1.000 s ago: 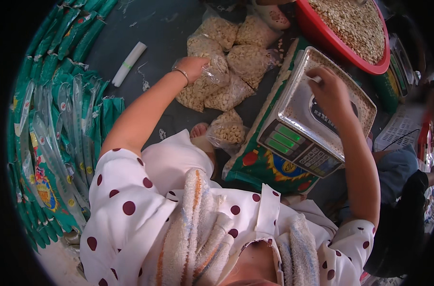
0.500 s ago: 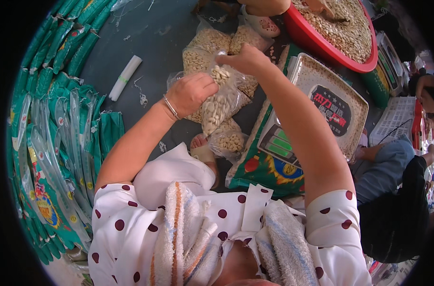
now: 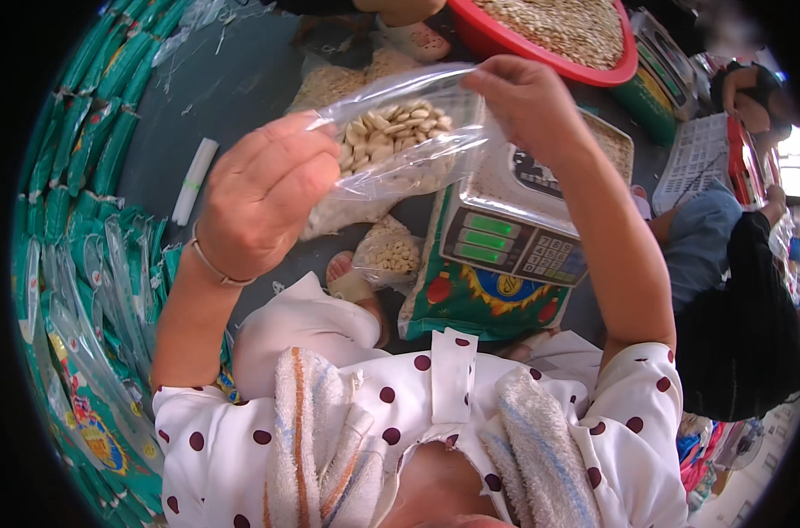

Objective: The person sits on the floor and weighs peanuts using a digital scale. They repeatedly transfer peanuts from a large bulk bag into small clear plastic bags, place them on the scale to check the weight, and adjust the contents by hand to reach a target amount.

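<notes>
A clear plastic bag of pale, flat seeds like pumpkin seeds (image 3: 395,136) is held up in front of me, stretched sideways between both hands. My left hand (image 3: 268,189) pinches one end of its top, fingers closed. At the other end, my right hand (image 3: 527,101) grips the plastic between thumb and fingers. The seeds lie in the middle of the bag, below its rim. Beneath the raised bag stand more filled bags (image 3: 325,88), partly hidden by it. A small bag of seeds (image 3: 391,255) sits nearer me, beside my foot.
A digital scale (image 3: 514,233) rests on a full green sack (image 3: 470,304) at the right. Behind it is a red basin of seeds (image 3: 562,35). Green packaging bags (image 3: 92,264) pile up on the left, near a white roll (image 3: 194,180). Another person (image 3: 725,299) sits at right.
Both hands have lifted a bag of seeds up from the group on the floor, closer to me. They have spread apart, pulling its top wide.
</notes>
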Demonstrator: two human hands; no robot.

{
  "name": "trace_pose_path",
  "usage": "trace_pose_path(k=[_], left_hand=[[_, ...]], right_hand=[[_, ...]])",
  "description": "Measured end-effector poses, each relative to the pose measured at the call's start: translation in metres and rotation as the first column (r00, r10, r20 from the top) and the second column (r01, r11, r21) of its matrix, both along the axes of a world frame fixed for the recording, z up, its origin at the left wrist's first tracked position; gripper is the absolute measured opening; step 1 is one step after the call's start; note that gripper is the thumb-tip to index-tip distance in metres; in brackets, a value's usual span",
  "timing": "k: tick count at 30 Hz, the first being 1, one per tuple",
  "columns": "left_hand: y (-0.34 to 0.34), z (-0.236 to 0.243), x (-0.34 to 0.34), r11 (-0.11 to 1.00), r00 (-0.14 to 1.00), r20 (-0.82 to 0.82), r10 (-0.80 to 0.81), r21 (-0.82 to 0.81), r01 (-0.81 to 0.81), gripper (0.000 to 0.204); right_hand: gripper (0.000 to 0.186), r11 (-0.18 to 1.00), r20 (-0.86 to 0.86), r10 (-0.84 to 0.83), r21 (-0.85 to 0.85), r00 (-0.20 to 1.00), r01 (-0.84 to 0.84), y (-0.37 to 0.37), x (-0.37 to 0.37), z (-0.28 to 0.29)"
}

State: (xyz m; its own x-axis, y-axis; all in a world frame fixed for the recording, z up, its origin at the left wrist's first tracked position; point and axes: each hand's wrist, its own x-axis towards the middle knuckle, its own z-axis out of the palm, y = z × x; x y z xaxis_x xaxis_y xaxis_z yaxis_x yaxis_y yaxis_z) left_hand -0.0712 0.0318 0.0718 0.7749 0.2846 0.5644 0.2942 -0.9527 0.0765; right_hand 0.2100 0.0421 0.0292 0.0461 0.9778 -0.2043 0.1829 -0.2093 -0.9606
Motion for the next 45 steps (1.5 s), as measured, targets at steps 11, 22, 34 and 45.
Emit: trace_pose_path(k=[11, 22, 34, 45], left_hand=[[0.017, -0.034, 0.145, 0.980, 0.977, 0.081, -0.196, -0.032, 0.199, 0.013], [-0.014, -0.071, 0.203, 0.969, 0.962, -0.113, -0.248, -0.039, 0.245, 0.024], [-0.001, -0.086, 0.200, 0.956, 0.959, -0.015, -0.284, -0.083, 0.282, 0.019], [-0.002, -0.085, 0.206, 0.938, 0.940, 0.069, -0.335, -0.065, 0.340, 0.018]], right_hand=[[0.019, 0.934, 0.435, -0.242, 0.345, 0.867, 0.087, -0.053, 0.146, 0.036], [0.020, 0.785, 0.794, -0.348, 0.537, 0.498, -0.309, -0.098, 0.127, 0.053], [0.020, 0.802, 0.815, 0.578, -0.561, 0.034, -0.205, -0.067, 0.121, -0.003], [0.060, 0.845, 0.983, 0.172, -0.177, -0.056, -0.504, -0.065, 0.129, -0.063]])
